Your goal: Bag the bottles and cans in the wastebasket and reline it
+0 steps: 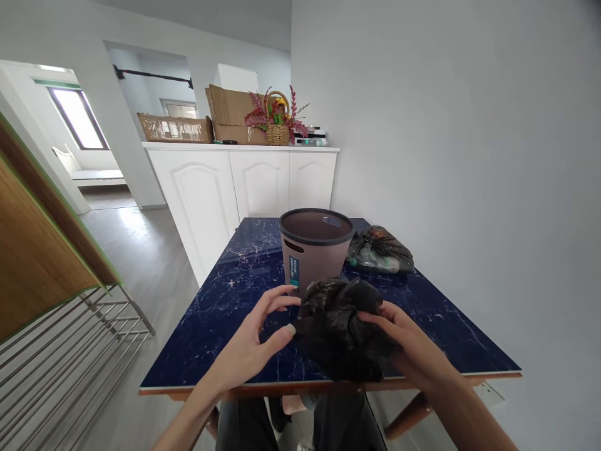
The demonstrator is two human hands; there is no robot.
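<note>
A crumpled black plastic bag [345,329] is bunched up above the front of the dark blue table, in front of the bin. My right hand [406,338] grips the bag from its right side, fingers pressed into the folds. My left hand [260,335] is at the bag's left edge, thumb and fingers apart with a gap between them. Just behind the bag stands an upright brownish-pink trash bin [313,260] with a dark rim, a slot handle and a teal label. The bag hides the bin's lower front.
On the marble-patterned table [225,294], a tied black bag [381,254] with bottles inside lies right of the bin. A white cabinet [260,178] behind carries cardboard boxes [176,128] and a flower basket [278,133]. A metal rack [107,319] is at left; a wall rises at right.
</note>
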